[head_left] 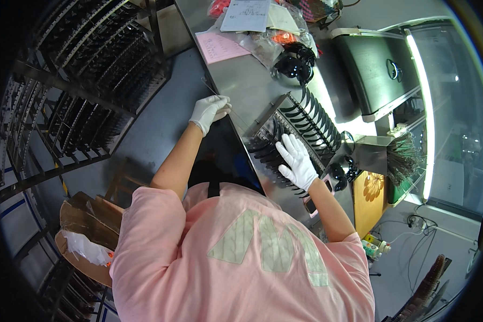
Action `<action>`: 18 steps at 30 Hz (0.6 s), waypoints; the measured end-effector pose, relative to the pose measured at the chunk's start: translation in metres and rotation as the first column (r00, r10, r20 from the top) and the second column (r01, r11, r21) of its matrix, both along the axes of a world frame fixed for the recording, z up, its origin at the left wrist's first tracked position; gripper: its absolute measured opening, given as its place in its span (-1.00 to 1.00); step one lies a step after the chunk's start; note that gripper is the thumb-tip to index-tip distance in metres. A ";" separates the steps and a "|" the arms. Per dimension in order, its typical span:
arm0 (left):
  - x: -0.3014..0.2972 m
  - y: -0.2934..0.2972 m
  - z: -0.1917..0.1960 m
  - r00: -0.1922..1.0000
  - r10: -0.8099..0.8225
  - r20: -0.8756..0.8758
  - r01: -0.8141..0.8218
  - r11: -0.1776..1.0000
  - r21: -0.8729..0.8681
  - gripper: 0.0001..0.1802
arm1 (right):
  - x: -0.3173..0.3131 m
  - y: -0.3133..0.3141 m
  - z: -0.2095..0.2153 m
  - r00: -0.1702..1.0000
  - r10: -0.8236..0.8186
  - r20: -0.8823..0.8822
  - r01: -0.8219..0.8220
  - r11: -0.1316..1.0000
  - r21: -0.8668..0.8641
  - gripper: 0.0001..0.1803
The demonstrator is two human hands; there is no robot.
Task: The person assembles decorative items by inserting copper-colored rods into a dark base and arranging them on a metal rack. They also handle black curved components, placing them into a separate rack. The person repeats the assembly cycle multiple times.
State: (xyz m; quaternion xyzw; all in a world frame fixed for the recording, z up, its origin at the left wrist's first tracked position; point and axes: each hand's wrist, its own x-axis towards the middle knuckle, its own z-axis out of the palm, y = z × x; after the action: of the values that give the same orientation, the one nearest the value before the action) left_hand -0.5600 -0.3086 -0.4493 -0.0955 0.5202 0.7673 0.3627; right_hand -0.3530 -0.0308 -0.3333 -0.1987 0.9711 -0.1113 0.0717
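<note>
My left hand (pixel 210 112), in a white glove, is at the near edge of the metal workbench (pixel 233 80). Its fingers are closed around what looks like a thin wire rod (pixel 208 86), which runs out past the glove. Over a metal rack (pixel 263 119) lies my right hand (pixel 296 162), also gloved, with its fingers stretched out and somewhat apart. Beneath and beside it are several black curved strips (pixel 265 150). More black curved strips (pixel 319 121) stand in a row along the rack's far side. The right palm hides part of the strips, so contact there is unclear.
Glossy black pieces (pixel 292 68) sit behind the rack, near papers (pixel 246 15) and plastic bags. A metal box holds thin rods (pixel 404 161) at the right. Shelving racks (pixel 91 80) loaded with dark parts stand left, above an open cardboard box (pixel 80 214).
</note>
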 end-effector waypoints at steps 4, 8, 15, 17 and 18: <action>0.013 0.009 0.000 0.988 -0.154 0.006 0.154 0.988 0.005 -0.83 | -0.003 0.000 -0.004 0.999 0.031 -0.033 -0.031 1.000 0.001 -0.28; 0.005 0.000 0.000 0.528 -0.270 -0.805 0.136 0.963 -0.234 -0.79 | 0.012 0.014 0.003 0.996 0.012 0.089 -0.020 0.996 0.091 -0.30; -0.004 -0.003 0.006 0.944 -0.315 -0.100 0.319 0.947 0.028 -0.68 | 0.037 0.036 -0.005 0.998 -0.002 0.069 -0.008 0.989 0.146 -0.40; 0.006 0.006 0.011 0.931 -0.360 -0.055 0.361 0.933 -0.002 -0.64 | 0.044 0.045 -0.008 1.000 0.001 -0.005 0.000 0.998 0.056 -0.39; 0.009 0.009 0.013 0.937 -0.338 -0.089 0.320 0.932 -0.171 -0.62 | 0.050 0.052 -0.006 1.000 -0.015 -0.014 0.015 1.000 0.019 -0.38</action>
State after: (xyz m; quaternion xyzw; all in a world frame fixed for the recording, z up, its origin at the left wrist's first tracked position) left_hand -0.5513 -0.2992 -0.4362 0.0105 0.6066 0.6577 0.4465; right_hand -0.3027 0.0212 -0.3397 -0.1914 0.9741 -0.1010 0.0661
